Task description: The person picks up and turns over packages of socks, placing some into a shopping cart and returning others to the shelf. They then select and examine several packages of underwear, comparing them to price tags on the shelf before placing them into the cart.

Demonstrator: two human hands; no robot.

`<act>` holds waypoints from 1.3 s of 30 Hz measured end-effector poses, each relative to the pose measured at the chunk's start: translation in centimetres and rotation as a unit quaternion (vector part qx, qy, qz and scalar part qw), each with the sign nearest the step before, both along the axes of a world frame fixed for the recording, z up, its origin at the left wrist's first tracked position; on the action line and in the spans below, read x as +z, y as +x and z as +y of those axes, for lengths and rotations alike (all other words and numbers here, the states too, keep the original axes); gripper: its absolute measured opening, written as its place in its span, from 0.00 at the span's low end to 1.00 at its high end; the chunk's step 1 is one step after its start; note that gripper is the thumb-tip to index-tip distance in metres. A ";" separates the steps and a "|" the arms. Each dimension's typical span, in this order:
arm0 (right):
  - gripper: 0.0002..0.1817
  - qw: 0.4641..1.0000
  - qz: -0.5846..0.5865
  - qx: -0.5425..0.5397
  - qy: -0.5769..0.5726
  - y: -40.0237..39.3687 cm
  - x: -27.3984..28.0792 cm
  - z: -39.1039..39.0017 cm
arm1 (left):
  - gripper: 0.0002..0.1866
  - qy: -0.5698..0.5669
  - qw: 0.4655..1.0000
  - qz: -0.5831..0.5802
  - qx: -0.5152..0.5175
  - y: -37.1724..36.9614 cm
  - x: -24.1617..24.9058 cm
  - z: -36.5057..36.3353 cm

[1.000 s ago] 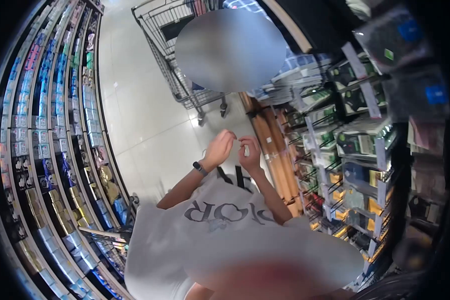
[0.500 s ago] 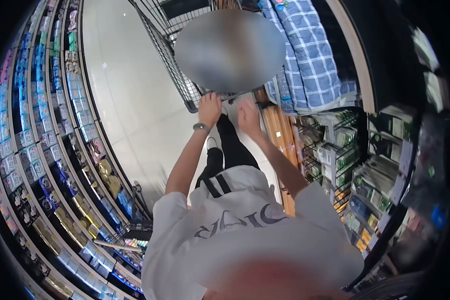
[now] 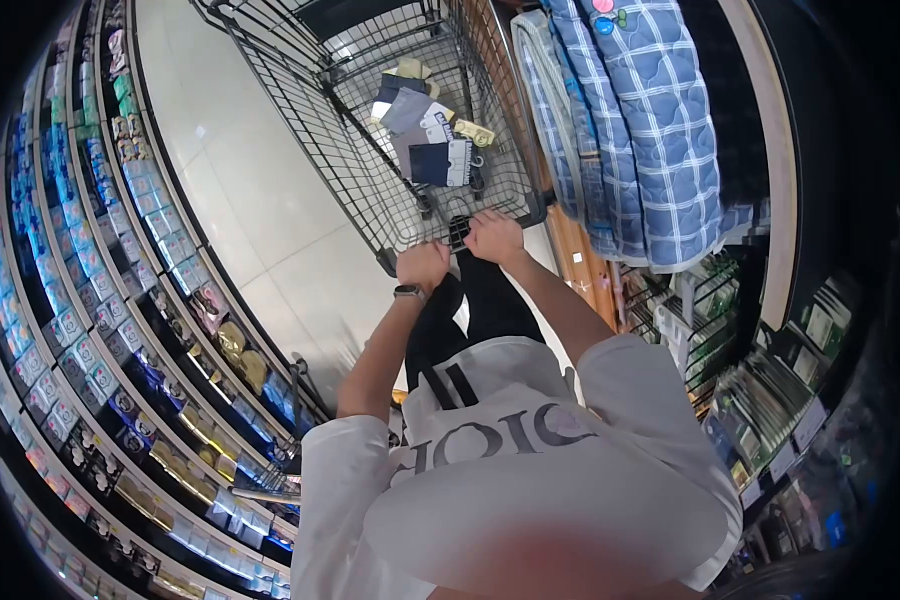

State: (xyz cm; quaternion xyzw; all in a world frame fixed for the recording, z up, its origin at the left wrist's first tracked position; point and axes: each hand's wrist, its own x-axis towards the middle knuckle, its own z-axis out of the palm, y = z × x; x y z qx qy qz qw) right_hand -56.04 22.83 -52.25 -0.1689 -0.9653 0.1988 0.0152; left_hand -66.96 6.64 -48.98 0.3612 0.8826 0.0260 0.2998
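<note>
Right-hand fingers (image 3: 483, 226) have joined my left-hand fingers (image 3: 430, 260), both sets now wrapped round the near edge of the cart (image 3: 537, 212) before me, labelled packs (image 3: 432, 162) lying inside. Veering right (checked quilts (image 3: 663, 140) sit just beside it) could snag that fabric.

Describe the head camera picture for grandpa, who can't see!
A person's left hand and right hand hold the near end of a shopping cart carrying small packs. Rows of packages line the left; blue checked fabric is at right.
</note>
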 end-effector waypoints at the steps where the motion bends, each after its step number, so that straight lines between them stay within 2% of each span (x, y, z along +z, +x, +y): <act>1: 0.10 1.000 0.004 0.006 0.003 0.7 -0.2 -0.7 | 0.24 0.023 1.000 0.004 0.004 0.5 -0.3 -0.6; 10: 0.09 0.999 -0.023 -0.020 0.022 7.8 -0.3 -6.8 | 0.24 0.013 1.000 0.005 0.001 7.5 -0.5 -6.4; 11: 0.09 0.999 -0.030 -0.021 0.021 8.5 -0.1 -7.4 | 0.24 0.043 0.999 0.025 0.002 8.3 -0.4 -7.2; 17: 0.11 0.996 -0.072 -0.040 0.015 12.9 1.1 -11.6 | 0.25 0.052 0.997 0.045 -0.020 13.4 -0.8 -11.6; 19: 0.12 0.995 -0.096 -0.011 0.008 14.4 0.8 -12.5 | 0.26 0.070 0.996 0.054 -0.015 14.5 -1.4 -12.7; 20: 0.12 0.999 -0.048 -0.021 0.014 15.1 1.0 -12.9 | 0.26 0.082 0.995 0.053 -0.011 15.3 -1.6 -13.2; 22: 0.11 0.999 -0.026 -0.017 0.020 16.7 0.9 -13.4 | 0.26 0.085 0.994 0.063 0.003 17.0 -1.5 -13.8; 25: 0.10 0.997 -0.067 -0.012 0.027 18.9 1.6 -14.0 | 0.26 0.093 0.993 0.069 0.008 19.5 -1.0 -14.4; 35: 0.12 0.999 -0.039 -0.006 0.027 29.4 0.5 -16.7 | 0.26 0.048 0.996 0.067 -0.025 29.4 0.2 -16.8; 39: 0.13 1.000 -0.003 -0.021 0.014 33.0 -0.1 -17.7 | 0.26 0.047 0.995 0.088 -0.018 33.7 -1.5 -18.5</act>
